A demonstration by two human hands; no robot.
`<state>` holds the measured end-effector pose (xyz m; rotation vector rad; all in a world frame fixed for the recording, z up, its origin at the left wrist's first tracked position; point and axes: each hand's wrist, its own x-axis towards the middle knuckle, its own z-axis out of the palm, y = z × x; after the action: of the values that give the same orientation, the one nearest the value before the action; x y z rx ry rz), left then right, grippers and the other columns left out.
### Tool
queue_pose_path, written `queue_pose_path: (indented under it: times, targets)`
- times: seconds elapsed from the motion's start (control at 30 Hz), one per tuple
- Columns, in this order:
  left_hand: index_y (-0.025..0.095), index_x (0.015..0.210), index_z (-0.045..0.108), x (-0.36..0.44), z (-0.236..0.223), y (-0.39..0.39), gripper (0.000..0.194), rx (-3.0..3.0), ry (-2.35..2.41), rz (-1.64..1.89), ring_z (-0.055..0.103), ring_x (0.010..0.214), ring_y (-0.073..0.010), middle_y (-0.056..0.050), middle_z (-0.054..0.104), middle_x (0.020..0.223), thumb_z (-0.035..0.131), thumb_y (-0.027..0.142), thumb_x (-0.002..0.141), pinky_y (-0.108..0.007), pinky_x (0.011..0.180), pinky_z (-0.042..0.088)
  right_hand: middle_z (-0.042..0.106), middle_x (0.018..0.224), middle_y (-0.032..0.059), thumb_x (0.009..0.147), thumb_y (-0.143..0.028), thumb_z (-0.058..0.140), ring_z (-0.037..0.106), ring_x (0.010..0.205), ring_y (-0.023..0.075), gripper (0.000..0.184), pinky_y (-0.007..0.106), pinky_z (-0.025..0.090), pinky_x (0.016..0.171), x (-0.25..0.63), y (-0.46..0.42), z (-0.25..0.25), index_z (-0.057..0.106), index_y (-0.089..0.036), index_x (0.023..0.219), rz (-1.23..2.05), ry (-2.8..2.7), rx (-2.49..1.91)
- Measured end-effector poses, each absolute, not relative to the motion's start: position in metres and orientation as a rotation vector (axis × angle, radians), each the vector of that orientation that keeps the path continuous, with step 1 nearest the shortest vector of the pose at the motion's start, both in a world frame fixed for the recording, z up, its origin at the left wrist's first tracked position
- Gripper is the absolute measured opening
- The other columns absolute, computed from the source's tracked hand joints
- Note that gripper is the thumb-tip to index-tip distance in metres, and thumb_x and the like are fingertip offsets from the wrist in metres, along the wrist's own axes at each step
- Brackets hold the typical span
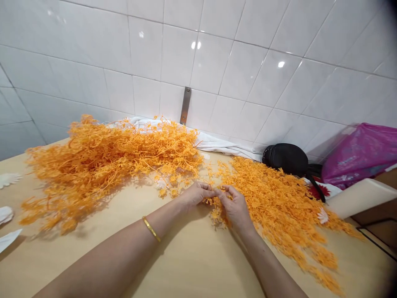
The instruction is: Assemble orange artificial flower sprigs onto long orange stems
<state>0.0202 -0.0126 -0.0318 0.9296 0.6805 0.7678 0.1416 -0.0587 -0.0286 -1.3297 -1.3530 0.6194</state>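
My left hand [197, 193] and my right hand [234, 205] meet over the table, fingertips pinched close together. Between them is an orange artificial flower stem [216, 215], with small star-shaped blossoms hanging below the fingers. Part of the stem is hidden by the fingers. To the left lies a large tangled heap of orange flower stems [114, 153]. Beside my right hand, a flatter pile of orange flower pieces [276, 203] spreads toward the right front edge. A gold bangle circles my left wrist.
White cloth [220, 145] runs along the tiled wall behind the piles. A black pouch [285, 157], a purple plastic bag [362, 153] and a cream-coloured roll [364, 196] stand at the right. White petal-like pieces [9, 179] lie at the left edge.
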Motion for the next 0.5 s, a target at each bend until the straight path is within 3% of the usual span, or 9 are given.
queue_pose_path:
  times: [0.1,0.27,0.43,0.5]
  targets:
    - [0.014,0.054,0.053,0.022,-0.032,-0.013,0.013,1.013,0.686,0.743,0.044,0.047,-0.0080,0.002,0.047,0.048,0.066,0.015,0.052,-0.022,0.048,0.036,0.052,0.063,-0.0011,0.072,-0.038,0.053,0.045,0.058,0.0111,0.022,0.022,0.033,0.053,0.139,-0.060,-0.029,0.054,-0.016,0.070,0.505,-1.513,-1.379]
    - [0.011,0.060,0.059,0.019,-0.032,-0.010,0.013,1.158,0.626,0.651,0.041,0.043,-0.0060,0.001,0.049,0.048,0.066,0.022,0.057,-0.019,0.044,0.031,0.035,0.048,-0.0052,0.077,-0.030,0.042,0.033,0.047,0.0088,0.025,0.023,0.023,0.047,0.136,-0.061,-0.031,0.039,-0.019,0.055,0.357,-1.543,-1.413]
    - [0.013,0.064,0.060,0.009,-0.021,-0.016,0.011,0.897,0.613,0.665,0.048,0.052,-0.0061,0.000,0.057,0.062,0.068,0.013,0.056,-0.017,0.050,0.038,0.028,0.044,-0.0084,0.074,-0.045,0.042,0.023,0.038,0.0069,0.028,0.022,0.022,0.040,0.138,-0.053,-0.021,0.040,-0.020,0.061,0.910,-1.057,-1.206]
    - [0.014,0.066,0.060,0.007,-0.016,-0.021,0.011,0.840,0.638,0.676,0.050,0.055,-0.0059,-0.001,0.059,0.071,0.067,0.010,0.058,-0.017,0.052,0.041,0.027,0.045,-0.0095,0.072,-0.048,0.042,0.020,0.036,0.0063,0.029,0.022,0.023,0.038,0.147,-0.050,-0.013,0.043,-0.020,0.066,0.966,-0.867,-1.162]
